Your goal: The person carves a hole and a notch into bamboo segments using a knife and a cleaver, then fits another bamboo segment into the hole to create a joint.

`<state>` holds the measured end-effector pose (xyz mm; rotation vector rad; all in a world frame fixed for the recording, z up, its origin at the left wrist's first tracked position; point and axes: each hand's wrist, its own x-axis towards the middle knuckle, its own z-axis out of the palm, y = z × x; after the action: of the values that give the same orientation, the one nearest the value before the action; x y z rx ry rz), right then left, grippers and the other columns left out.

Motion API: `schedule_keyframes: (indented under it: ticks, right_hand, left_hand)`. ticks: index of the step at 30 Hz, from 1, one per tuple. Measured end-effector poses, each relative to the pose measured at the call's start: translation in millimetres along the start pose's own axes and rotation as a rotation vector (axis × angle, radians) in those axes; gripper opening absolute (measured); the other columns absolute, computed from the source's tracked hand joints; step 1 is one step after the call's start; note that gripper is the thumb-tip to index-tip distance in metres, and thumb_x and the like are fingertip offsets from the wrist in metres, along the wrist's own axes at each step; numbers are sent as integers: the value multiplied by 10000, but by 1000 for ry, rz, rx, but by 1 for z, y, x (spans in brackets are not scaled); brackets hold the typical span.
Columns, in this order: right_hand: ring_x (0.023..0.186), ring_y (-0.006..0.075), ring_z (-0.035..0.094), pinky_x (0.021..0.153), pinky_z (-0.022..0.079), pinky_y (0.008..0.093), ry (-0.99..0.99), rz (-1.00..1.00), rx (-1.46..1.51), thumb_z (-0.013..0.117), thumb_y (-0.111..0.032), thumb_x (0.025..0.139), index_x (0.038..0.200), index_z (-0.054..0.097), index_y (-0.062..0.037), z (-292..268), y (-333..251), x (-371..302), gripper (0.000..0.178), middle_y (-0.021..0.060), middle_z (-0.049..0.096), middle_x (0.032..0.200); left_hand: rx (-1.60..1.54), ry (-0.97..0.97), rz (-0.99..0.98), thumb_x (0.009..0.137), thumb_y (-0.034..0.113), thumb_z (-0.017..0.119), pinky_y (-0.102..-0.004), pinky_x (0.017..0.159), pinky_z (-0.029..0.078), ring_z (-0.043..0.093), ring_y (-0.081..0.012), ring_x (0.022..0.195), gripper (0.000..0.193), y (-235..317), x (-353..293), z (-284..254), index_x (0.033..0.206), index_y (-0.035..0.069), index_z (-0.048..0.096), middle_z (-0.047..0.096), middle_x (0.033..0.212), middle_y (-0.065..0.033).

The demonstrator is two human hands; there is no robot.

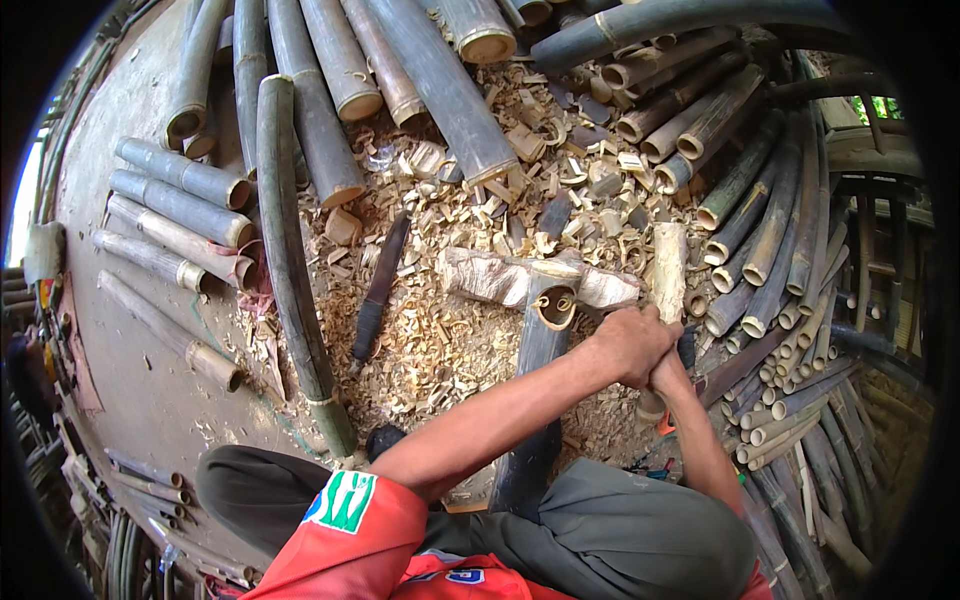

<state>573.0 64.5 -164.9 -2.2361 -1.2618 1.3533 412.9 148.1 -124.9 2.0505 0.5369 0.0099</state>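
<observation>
My left hand and my right hand are pressed together, one overlapping the other, fingers closed. Whatever is inside them is hidden. At their upper edge ends a pale, rough wooden piece; I cannot tell whether they grip it. Just left of them, a dark bamboo pole with an open, slanted end rests across a gnarled pale log. Its near part runs under my left forearm and between my legs. Below the hands, a short bamboo piece shows between my forearms.
A dark-handled long knife lies on wood chips to the left. Beside it stretches a long curved bamboo pole. Thick bamboo lengths lie at the far side. Stacked bamboo pieces line the right; shorter ones lie left.
</observation>
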Motion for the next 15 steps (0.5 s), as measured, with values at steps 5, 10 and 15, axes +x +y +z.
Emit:
schedule_keyframes:
  ticks: [5,10,15]
  right_hand:
    - [1142,377,661,1006,540,461,-86,-263,-446,663,-321,998,1300,592,-5,-36,-71,14,443,233,652,1221]
    - [918,224,656,820,576,389,-155,-787,-1122,755,-219,872,1049,725,-103,-29,-180,38,213,84,673,961]
    - [731,262,683,655,582,378,-26,-1267,-1261,755,-150,794,889,722,-70,2,-201,59,129,90,694,801]
  left_hand:
    - [-237,285,21,691,-11,795,-540,973,582,654,-467,1139,769,-14,-9,-27,1403,102,527,557,1268,-249]
    - [-421,936,13,647,-123,675,-513,977,593,578,-475,1241,944,-21,-31,-27,1531,99,426,444,1386,-303]
    - [-382,1356,-75,684,-109,747,-569,1053,531,514,-462,1318,1116,-31,-37,-10,1648,154,249,396,1453,-280]
